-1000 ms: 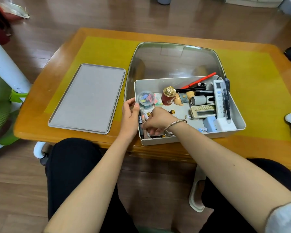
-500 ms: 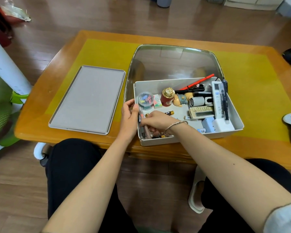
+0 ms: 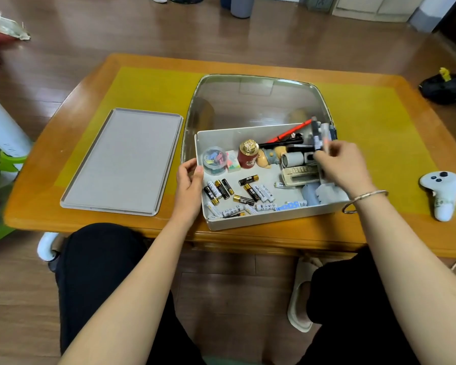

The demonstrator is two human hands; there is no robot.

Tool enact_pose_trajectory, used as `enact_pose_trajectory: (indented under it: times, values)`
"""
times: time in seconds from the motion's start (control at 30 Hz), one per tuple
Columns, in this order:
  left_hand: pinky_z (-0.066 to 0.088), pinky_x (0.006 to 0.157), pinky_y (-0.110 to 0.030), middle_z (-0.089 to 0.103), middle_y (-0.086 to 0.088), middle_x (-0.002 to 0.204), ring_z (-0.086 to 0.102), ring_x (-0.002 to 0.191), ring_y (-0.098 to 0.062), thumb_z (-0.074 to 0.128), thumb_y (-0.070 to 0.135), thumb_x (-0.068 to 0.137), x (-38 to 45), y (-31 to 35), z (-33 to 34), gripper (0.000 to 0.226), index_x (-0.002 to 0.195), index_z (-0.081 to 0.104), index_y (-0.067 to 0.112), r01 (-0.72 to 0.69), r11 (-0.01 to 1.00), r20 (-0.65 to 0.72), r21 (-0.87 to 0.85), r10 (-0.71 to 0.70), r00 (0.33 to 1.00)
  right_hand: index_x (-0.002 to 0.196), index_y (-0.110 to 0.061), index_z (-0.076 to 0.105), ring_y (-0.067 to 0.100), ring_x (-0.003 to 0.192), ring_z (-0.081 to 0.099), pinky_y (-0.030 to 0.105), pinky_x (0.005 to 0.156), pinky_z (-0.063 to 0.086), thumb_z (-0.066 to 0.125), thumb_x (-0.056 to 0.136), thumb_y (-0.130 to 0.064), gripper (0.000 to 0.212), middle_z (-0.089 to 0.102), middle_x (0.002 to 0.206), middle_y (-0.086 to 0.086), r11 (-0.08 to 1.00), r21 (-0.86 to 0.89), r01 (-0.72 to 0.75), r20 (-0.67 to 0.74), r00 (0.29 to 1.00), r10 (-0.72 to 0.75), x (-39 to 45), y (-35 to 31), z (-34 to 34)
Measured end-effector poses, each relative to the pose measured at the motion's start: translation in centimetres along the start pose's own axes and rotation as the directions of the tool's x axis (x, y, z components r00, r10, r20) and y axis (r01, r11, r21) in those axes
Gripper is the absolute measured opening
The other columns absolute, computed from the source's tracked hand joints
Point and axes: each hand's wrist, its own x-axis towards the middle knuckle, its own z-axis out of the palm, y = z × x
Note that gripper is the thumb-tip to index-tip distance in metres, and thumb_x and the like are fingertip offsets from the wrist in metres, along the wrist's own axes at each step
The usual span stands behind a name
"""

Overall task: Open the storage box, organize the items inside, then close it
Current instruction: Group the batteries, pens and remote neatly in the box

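Counter (image 3: 379, 233) wooden, yellow mat on top, under both hands. Lid (image 3: 121, 162) grey, flat on mat, left of left hand. Storage box (image 3: 274, 218) white, open, between hands. Left hand (image 3: 188, 184) grips box's left wall, thumb inside. Right hand (image 3: 345, 167) over box's right end, fingers pinching small dark blurred item; which item, cannot tell. White controller (image 3: 441, 192) right of right hand. Loose batteries (image 3: 237, 193) on box floor just right of left hand; one white battery (image 3: 259, 192) reads "Hevbright", uncertain.

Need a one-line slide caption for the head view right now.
Left hand steadies the open storage box while the right hand lifts pens; lid set aside.
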Motion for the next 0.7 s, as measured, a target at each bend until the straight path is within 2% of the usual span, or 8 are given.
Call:
enact_pose_trajectory:
  times: [0.1, 0.2, 0.3, 0.37, 0.47, 0.57, 0.63, 0.7]
  values:
    - [0.045, 0.069, -0.005, 0.051, 0.002, 0.125, 0.054, 0.099, 0.008, 0.044, 0.027, 0.100, 0.0, 0.0, 0.0, 0.032, 0.129, 0.042, 0.014, -0.003, 1.000, -0.006, 0.008, 0.003, 1.000, 0.067, -0.014, 0.058, 0.026, 0.053, 0.052, 0.025, 0.045, 0.035, 0.057, 0.078, -0.021, 0.013, 0.056, 0.055, 0.003, 0.994, -0.100, -0.051, -0.101, 0.994, 0.041, 0.7, 2.1, -1.5]
    - [0.045, 0.067, -0.005, 0.052, 0.005, 0.121, 0.054, 0.095, 0.012, 0.045, 0.027, 0.100, -0.1, 0.1, 0.0, 0.032, 0.129, 0.042, 0.015, 0.003, 1.000, 0.000, 0.003, -0.003, 1.000, 0.080, -0.011, 0.063, 0.035, 0.069, 0.058, 0.032, 0.055, 0.041, 0.062, 0.076, -0.020, 0.010, 0.064, 0.070, 0.014, 0.973, -0.212, -0.096, -0.056, 0.995, 0.086, 1.2, 3.6, -1.7]
    - [0.046, 0.066, -0.006, 0.053, 0.008, 0.117, 0.056, 0.092, 0.015, 0.045, 0.027, 0.100, -0.1, 0.2, 0.1, 0.032, 0.129, 0.042, 0.014, 0.005, 1.000, 0.002, -0.003, -0.005, 1.000, 0.110, -0.004, 0.061, 0.036, 0.093, 0.059, 0.038, 0.073, 0.048, 0.068, 0.078, -0.021, 0.037, 0.065, 0.096, 0.019, 0.956, -0.283, -0.077, 0.005, 0.997, 0.082, 1.3, 4.6, -1.1]
    - [0.046, 0.065, -0.006, 0.053, 0.009, 0.115, 0.055, 0.090, 0.018, 0.045, 0.025, 0.100, -0.1, 0.3, 0.1, 0.031, 0.129, 0.042, 0.013, 0.001, 1.000, 0.003, -0.004, -0.001, 1.000, 0.115, 0.000, 0.057, 0.035, 0.105, 0.053, 0.042, 0.081, 0.046, 0.069, 0.078, -0.024, 0.046, 0.061, 0.104, 0.023, 0.951, -0.304, -0.052, -0.038, 0.998, 0.042, 1.3, 4.7, -0.8]
    - [0.046, 0.066, -0.006, 0.052, 0.008, 0.116, 0.056, 0.092, 0.015, 0.044, 0.025, 0.100, -0.2, 0.3, 0.1, 0.032, 0.130, 0.041, 0.013, 0.006, 1.000, 0.006, -0.007, -0.006, 1.000, 0.121, -0.002, 0.055, 0.032, 0.106, 0.050, 0.040, 0.082, 0.043, 0.073, 0.076, -0.032, 0.057, 0.056, 0.109, 0.021, 0.948, -0.314, -0.050, -0.055, 0.998, 0.034, 1.0, 4.8, -0.8]
    - [0.045, 0.066, -0.004, 0.052, 0.012, 0.113, 0.054, 0.089, 0.021, 0.044, 0.025, 0.100, -0.3, 0.4, 0.1, 0.031, 0.130, 0.042, 0.014, 0.004, 1.000, 0.001, 0.001, -0.004, 1.000, 0.130, -0.009, 0.049, 0.031, 0.101, 0.053, 0.040, 0.083, 0.045, 0.074, 0.076, -0.034, 0.065, 0.049, 0.120, 0.016, 0.955, -0.291, -0.047, -0.102, 0.995, 0.018, 0.5, 4.6, -0.8]
    - [0.044, 0.067, -0.004, 0.052, 0.012, 0.113, 0.053, 0.088, 0.022, 0.044, 0.025, 0.100, -0.3, 0.4, 0.1, 0.031, 0.130, 0.042, 0.014, 0.006, 1.000, -0.002, 0.005, -0.006, 1.000, 0.132, -0.011, 0.046, 0.030, 0.102, 0.054, 0.039, 0.086, 0.045, 0.074, 0.077, -0.032, 0.065, 0.045, 0.123, 0.014, 0.967, -0.252, -0.022, -0.139, 0.990, -0.014, 0.1, 4.3, -0.6]
    - [0.044, 0.067, -0.004, 0.053, 0.013, 0.113, 0.053, 0.088, 0.022, 0.045, 0.025, 0.100, -0.4, 0.5, 0.1, 0.031, 0.129, 0.043, 0.014, 0.005, 1.000, -0.003, 0.002, -0.005, 1.000, 0.127, -0.013, 0.049, 0.024, 0.100, 0.054, 0.036, 0.088, 0.043, 0.074, 0.077, -0.027, 0.058, 0.047, 0.120, 0.011, 0.974, -0.214, 0.073, -0.141, 0.984, -0.105, -0.5, 3.3, -0.2]
